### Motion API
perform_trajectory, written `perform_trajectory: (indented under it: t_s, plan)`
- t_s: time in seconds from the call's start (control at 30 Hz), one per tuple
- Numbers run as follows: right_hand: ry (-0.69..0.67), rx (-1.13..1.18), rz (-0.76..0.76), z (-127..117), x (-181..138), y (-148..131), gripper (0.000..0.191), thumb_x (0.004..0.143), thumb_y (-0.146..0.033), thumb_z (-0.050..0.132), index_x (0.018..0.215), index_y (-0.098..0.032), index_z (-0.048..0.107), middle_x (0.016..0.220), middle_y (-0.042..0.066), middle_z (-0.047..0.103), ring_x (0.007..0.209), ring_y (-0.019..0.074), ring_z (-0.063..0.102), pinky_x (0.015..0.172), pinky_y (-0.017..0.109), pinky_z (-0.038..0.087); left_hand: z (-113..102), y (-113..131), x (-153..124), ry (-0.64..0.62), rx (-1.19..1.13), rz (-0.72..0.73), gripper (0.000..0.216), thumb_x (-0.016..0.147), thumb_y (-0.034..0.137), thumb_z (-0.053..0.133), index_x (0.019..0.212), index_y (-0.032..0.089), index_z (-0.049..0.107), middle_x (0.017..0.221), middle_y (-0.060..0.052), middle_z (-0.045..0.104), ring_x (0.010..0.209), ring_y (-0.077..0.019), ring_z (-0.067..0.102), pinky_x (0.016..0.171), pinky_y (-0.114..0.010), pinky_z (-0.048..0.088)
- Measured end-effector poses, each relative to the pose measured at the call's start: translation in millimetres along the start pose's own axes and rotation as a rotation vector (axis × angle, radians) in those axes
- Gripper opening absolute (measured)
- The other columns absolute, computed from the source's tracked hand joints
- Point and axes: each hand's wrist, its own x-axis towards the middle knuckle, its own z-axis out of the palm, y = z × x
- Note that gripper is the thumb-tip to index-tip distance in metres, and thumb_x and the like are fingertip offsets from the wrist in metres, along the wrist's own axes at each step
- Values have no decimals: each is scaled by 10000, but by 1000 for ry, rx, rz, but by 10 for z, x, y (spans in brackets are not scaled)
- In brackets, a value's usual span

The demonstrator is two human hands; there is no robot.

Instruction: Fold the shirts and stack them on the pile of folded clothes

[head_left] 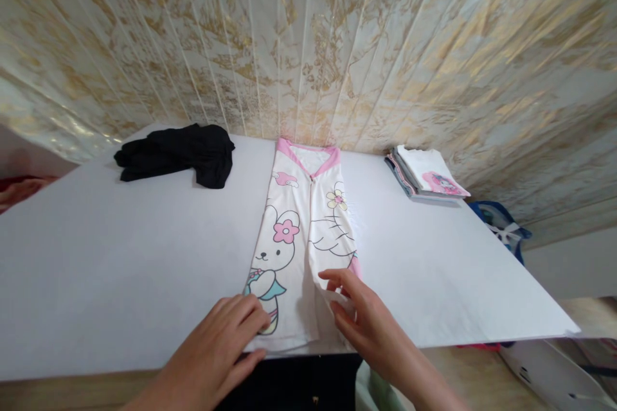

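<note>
A gold-and-white curtain hangs behind the white table. Lengthwise along the table's middle, reaching its near edge, lies the pink-collared printed garment. Black cloth lies far left on the table, a folded stack far right. At the table's near edge, the left hand, loosely open, rests on the garment; the right hand, half curled, meets loose fabric, grip unclear.
</note>
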Motion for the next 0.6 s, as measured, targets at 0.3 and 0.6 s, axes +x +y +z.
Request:
perform_trajectory:
  t_s: [0.3, 0.6]
  plan:
    - [39, -83, -141, 306, -69, -45, 486, 820, -36, 438, 1250, -259, 475, 1059, 43, 608, 970, 168, 591, 847, 320, 489, -120, -8, -34, -5, 54, 44, 138, 893, 254, 418, 815, 265, 531, 893, -28, 613, 846, -217, 538, 795, -337, 393]
    - [156, -239, -182, 73, -113, -121, 318, 871, -52, 410, 1105, -219, 546, 988, 54, 588, 908, 167, 580, 802, 302, 481, -210, 31, -72, -18, 94, 5, 163, 895, 262, 393, 798, 258, 524, 863, -30, 608, 817, -214, 544, 780, -351, 387]
